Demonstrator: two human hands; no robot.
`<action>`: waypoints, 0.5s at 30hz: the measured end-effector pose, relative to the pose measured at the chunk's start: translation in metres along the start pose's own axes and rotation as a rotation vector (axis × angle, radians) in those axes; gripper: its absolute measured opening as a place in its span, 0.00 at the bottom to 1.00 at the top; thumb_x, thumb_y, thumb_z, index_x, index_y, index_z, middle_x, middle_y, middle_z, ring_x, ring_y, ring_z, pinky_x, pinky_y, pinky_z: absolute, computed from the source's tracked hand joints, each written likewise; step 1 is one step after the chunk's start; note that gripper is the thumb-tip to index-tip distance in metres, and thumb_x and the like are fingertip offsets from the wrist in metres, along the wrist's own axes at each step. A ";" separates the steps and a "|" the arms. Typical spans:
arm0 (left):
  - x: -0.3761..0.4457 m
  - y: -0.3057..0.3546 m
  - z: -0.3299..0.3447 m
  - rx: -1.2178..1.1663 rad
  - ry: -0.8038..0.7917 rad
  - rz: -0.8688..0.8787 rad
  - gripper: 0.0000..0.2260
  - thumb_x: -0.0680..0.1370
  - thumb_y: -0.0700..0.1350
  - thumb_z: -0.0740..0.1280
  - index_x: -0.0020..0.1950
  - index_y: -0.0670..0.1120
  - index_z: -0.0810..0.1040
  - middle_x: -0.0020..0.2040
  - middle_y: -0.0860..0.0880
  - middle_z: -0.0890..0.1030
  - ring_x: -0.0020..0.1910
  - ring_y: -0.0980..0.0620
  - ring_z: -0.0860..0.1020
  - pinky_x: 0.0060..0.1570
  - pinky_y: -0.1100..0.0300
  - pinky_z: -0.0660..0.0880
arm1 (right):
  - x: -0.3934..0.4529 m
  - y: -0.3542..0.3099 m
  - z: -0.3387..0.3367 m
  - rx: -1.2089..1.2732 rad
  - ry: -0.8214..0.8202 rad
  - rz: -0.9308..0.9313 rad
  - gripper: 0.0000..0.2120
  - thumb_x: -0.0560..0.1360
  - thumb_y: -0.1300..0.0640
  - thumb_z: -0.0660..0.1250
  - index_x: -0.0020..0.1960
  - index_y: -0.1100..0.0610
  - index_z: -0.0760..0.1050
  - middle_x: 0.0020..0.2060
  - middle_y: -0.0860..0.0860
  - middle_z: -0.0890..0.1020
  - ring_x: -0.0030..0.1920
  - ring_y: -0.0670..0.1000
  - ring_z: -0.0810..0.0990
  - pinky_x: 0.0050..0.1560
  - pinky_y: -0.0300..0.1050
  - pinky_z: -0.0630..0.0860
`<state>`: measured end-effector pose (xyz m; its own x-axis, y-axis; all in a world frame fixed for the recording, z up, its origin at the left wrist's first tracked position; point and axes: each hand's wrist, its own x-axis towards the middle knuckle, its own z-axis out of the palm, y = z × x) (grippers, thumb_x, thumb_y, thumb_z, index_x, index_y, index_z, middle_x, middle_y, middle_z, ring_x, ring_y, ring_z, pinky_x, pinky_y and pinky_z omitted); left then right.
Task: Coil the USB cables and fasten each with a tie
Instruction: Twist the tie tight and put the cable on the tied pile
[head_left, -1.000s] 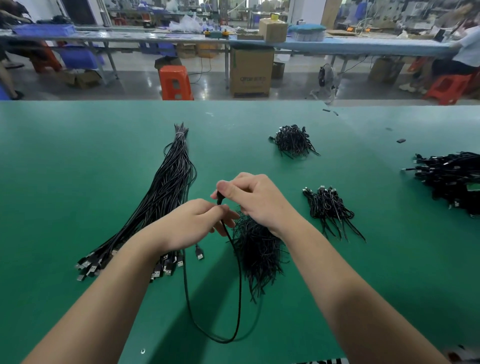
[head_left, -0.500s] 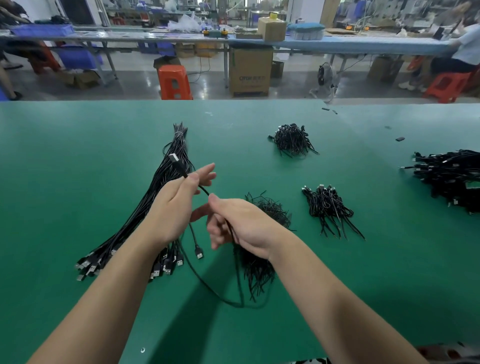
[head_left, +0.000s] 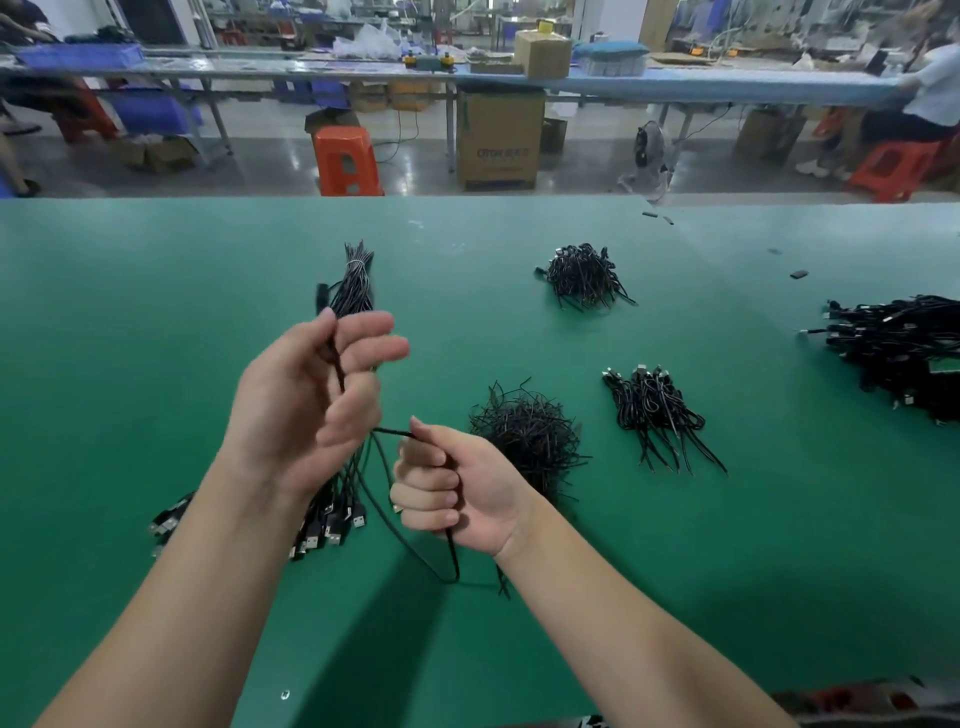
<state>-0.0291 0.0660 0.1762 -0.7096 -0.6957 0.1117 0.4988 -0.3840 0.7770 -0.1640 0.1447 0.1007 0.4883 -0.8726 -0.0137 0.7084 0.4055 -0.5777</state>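
Note:
My left hand (head_left: 306, 395) is raised above the green table (head_left: 156, 322) and holds one black USB cable (head_left: 387, 431), which runs across its palm with a plug end sticking out past the fingers. My right hand (head_left: 457, 493) grips the same cable in a fist just below and to the right; a loop of it hangs down to the table under my wrist. A long bundle of straight USB cables (head_left: 353, 286) lies behind my left hand. A heap of black wire ties (head_left: 530, 436) sits right of my right hand.
A small pile of tied cables (head_left: 660, 415) lies right of the ties, another tangle (head_left: 584, 278) farther back, and a large cable heap (head_left: 904, 348) at the right edge. Beyond the table's far edge stand an orange stool (head_left: 345, 161) and cartons.
My left hand rose and moved right with the cable end. My right hand turned into a fist on the cable, and the hanging loop grew shorter.

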 end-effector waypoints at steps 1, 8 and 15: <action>-0.003 0.001 -0.004 0.028 -0.091 -0.071 0.22 0.80 0.49 0.53 0.45 0.41 0.85 0.38 0.43 0.86 0.14 0.57 0.62 0.14 0.71 0.62 | -0.001 -0.001 -0.002 0.015 0.000 -0.001 0.19 0.83 0.51 0.58 0.33 0.52 0.67 0.25 0.45 0.58 0.25 0.45 0.56 0.22 0.34 0.58; -0.016 -0.007 -0.026 0.798 -0.229 -0.634 0.22 0.81 0.52 0.57 0.50 0.36 0.83 0.46 0.32 0.83 0.30 0.40 0.82 0.24 0.60 0.76 | -0.007 -0.018 -0.022 -0.037 0.226 -0.029 0.17 0.80 0.49 0.60 0.33 0.51 0.71 0.22 0.43 0.62 0.20 0.41 0.58 0.17 0.33 0.59; -0.010 -0.031 -0.024 1.233 0.061 -0.492 0.17 0.86 0.46 0.55 0.50 0.44 0.82 0.46 0.45 0.87 0.46 0.48 0.85 0.49 0.55 0.82 | -0.004 -0.012 -0.021 -0.087 0.263 -0.047 0.18 0.84 0.50 0.57 0.37 0.53 0.71 0.25 0.44 0.62 0.23 0.43 0.58 0.22 0.35 0.56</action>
<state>-0.0259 0.0703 0.1364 -0.6458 -0.6820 -0.3432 -0.5994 0.1745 0.7812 -0.1856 0.1376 0.0907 0.2982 -0.9354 -0.1901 0.6754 0.3475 -0.6504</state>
